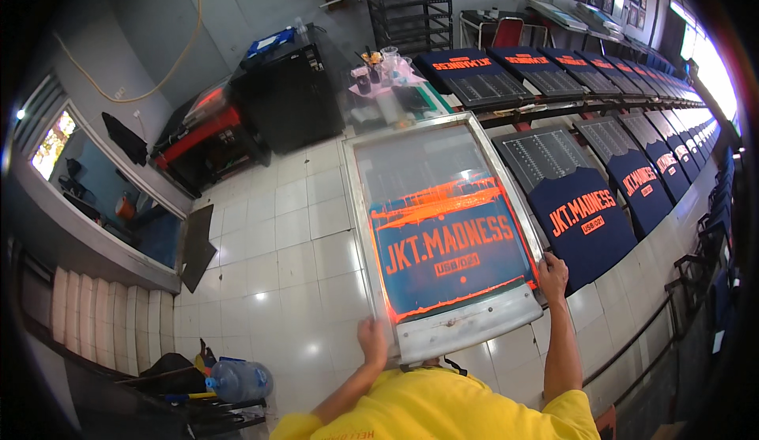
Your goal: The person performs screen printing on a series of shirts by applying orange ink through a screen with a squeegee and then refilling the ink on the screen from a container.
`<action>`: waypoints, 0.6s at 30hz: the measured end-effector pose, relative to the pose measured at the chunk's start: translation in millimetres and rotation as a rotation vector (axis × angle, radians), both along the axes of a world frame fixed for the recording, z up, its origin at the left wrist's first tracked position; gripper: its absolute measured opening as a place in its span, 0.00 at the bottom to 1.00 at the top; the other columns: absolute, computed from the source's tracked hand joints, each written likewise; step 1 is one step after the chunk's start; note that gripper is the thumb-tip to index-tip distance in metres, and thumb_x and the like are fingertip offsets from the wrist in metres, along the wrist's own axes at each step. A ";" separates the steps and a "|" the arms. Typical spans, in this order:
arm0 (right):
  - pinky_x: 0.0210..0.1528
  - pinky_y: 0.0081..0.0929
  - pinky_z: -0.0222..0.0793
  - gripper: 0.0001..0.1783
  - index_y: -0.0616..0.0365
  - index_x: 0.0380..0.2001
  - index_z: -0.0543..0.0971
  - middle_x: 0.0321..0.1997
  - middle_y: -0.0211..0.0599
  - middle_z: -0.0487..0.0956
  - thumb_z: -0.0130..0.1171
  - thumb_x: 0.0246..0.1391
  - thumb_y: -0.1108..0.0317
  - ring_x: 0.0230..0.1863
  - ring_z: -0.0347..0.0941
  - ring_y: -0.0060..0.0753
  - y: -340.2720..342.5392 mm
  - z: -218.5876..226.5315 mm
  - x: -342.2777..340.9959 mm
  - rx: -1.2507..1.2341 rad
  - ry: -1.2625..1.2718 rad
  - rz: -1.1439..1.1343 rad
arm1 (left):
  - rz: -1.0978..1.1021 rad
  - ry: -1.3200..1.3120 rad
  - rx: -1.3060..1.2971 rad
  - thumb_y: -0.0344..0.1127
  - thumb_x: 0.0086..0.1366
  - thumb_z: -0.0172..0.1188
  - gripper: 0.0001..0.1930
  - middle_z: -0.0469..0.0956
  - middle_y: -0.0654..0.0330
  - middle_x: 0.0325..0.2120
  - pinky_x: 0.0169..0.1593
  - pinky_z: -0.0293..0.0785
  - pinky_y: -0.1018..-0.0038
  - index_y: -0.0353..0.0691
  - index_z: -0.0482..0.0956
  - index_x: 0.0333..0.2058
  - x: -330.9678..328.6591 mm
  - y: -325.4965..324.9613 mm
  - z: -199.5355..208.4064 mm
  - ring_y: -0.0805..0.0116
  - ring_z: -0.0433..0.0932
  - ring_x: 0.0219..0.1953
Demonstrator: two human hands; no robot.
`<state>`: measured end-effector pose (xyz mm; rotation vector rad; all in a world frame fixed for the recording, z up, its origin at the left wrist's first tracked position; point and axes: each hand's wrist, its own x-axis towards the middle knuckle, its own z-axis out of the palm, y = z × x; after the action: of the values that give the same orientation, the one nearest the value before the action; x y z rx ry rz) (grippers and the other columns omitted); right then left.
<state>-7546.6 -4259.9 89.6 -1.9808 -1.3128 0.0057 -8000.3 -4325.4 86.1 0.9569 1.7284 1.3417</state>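
A screen printing frame (435, 230) with a metal rim spans the space in front of me, tilted slightly to the left. Orange ink is smeared across its mesh above stencilled lettering. A wide grey bar with bolts (466, 321) lies across the end nearest me. My right hand (553, 275) is closed around the frame's right edge. At the lower left edge, my left hand (373, 341) grips the frame too; its fingers are partly hidden and slightly blurred. Whatever lies beneath the frame shows only faintly through the mesh.
Navy shirts with orange print (581, 215) lie on boards in two long rows to the right. Cups and tools crowd a small stand (379, 72) beyond the frame. A black cabinet (288, 84), stairs (111, 317) and a water bottle (239, 380) are on the left.
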 end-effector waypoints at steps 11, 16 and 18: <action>0.50 0.31 0.70 0.16 0.63 0.47 0.78 0.40 0.46 0.81 0.53 0.56 0.72 0.46 0.77 0.41 -1.6 10.4 -9.5 -0.046 0.258 0.005 | -0.114 0.083 -0.011 0.38 0.64 0.52 0.17 0.77 0.55 0.30 0.42 0.69 0.71 0.28 0.78 0.42 -20.2 8.1 -40.9 0.65 0.75 0.34; 0.58 0.27 0.67 0.18 0.71 0.50 0.74 0.51 0.47 0.78 0.44 0.57 0.79 0.54 0.74 0.35 -2.6 10.2 -28.5 0.176 0.557 0.099 | -0.227 -0.307 -0.177 0.39 0.67 0.50 0.17 0.80 0.58 0.32 0.43 0.70 0.74 0.30 0.79 0.43 -54.3 23.5 -47.3 0.68 0.76 0.35; 0.57 0.27 0.68 0.18 0.70 0.50 0.75 0.50 0.46 0.78 0.45 0.58 0.78 0.54 0.74 0.35 1.3 43.2 -76.3 0.167 0.791 0.109 | -0.236 -0.415 -0.251 0.40 0.68 0.49 0.18 0.80 0.58 0.32 0.41 0.71 0.75 0.30 0.79 0.43 -78.6 26.3 -47.0 0.71 0.76 0.34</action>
<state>-7622.9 -4258.6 132.8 -1.5088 -0.8517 0.6430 -8078.9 -4299.1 39.1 0.6600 1.3785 1.0520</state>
